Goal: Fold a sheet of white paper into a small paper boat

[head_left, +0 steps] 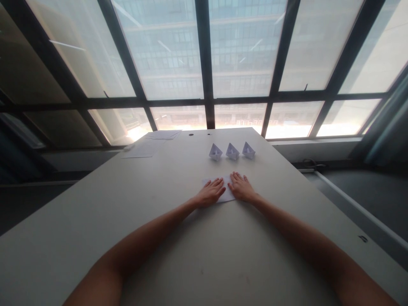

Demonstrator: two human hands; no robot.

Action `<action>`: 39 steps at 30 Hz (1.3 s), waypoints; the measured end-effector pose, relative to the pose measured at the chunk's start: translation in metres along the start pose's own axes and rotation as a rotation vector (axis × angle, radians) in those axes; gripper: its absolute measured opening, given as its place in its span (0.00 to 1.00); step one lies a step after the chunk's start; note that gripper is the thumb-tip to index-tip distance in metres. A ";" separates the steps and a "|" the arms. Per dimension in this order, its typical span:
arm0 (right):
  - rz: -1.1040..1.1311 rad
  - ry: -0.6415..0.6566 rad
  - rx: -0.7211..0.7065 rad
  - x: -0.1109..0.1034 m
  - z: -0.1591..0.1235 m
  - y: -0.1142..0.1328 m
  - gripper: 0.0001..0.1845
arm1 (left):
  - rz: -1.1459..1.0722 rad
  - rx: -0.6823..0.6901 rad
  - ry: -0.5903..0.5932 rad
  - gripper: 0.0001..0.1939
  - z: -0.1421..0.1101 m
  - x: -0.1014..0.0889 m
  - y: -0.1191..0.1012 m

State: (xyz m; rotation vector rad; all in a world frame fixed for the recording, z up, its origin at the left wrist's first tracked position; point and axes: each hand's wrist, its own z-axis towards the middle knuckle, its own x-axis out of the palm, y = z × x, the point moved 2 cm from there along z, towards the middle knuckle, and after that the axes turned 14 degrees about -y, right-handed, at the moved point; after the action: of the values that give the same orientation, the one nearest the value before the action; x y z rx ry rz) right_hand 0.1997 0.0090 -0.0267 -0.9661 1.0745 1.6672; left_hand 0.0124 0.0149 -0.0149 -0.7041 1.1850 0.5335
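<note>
A piece of white paper [227,195] lies flat on the white table [178,182] in front of me, partly covered by both hands. My left hand [210,193] rests on its left part with the fingers stretched out. On the right part, my right hand [241,188] lies flat, fingers extended and pointing away from me. A narrow strip of the paper shows between the two hands; whether it is folded I cannot tell. Just beyond the hands stand three folded paper boats in a row: a left one [216,152], a middle one [232,151] and a right one [248,150].
Flat white sheets [138,149] lie at the table's far left, with more paper [164,134] behind them. Two dark round spots mark the far end. A small dark mark [362,239] is near the right edge. Large windows [240,46] rise beyond the table.
</note>
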 end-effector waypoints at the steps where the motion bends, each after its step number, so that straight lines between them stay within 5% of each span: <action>1: -0.002 -0.004 0.001 0.000 0.000 -0.001 0.34 | 0.008 -0.016 -0.019 0.33 0.001 0.000 0.002; 6: -0.006 -0.053 -0.028 -0.002 -0.002 0.002 0.33 | 0.076 -0.001 -0.047 0.38 0.001 -0.003 0.009; 12: 0.137 0.004 -0.289 -0.004 -0.007 0.020 0.33 | 0.083 0.073 -0.037 0.39 -0.001 -0.006 0.008; 28: -0.065 -0.029 0.102 -0.002 0.004 -0.012 0.37 | 0.088 0.129 0.040 0.34 -0.001 -0.009 0.007; 39: -0.033 -0.054 0.096 0.000 0.003 -0.014 0.34 | 0.055 0.104 -0.020 0.33 -0.002 -0.010 0.006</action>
State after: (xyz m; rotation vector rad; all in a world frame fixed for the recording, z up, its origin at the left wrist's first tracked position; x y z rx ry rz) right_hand 0.2129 0.0151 -0.0290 -0.8675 1.0869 1.5920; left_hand 0.0041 0.0176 -0.0074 -0.5775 1.2076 0.5194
